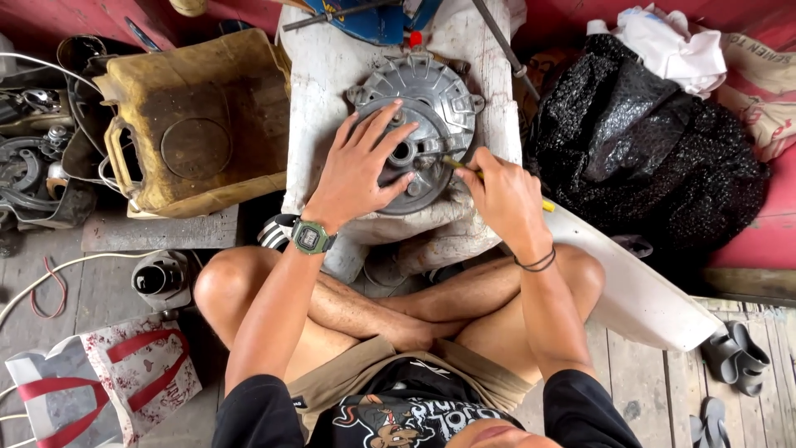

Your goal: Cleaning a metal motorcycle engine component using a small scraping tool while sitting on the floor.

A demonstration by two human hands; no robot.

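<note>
Metal hub: round grey cast part [431,91] with ribbed rim and a central bore, lying flat on a white block, directly ahead of the seated person's crossed legs.
White block: worn, stained pedestal [319,75] bearing the hub; its lower edge is chipped.
Left hand: [361,170] spread flat over the near-left face of the hub, fingers splayed wide and pressing down, fingertips reaching toward the bore; nothing is enclosed in it.
Right hand: [502,195] fingers pinched tight around a thin yellow tool, resting at the hub's right edge.
Yellow tool: slim shaft [458,164] with its tip touching the hub just right of the bore; the rear end pokes out behind the hand.
Hub relative to hands: under the left palm, just left of the right fingers, met only by the tool tip on that side.
Wristwatch: green-cased digital watch [312,238] on the left wrist.
Wrist bands: dark cords [537,262] on the right wrist.
Yellow container: grimy cut-open jerrycan [199,124], left of the block, close beside it.
Black plastic bag: crumpled heap [647,141], right of the block.
Sandals: grey pair [736,357] on the planks at far right.
Cloth bag: white with red straps [108,377], lower left.
</note>
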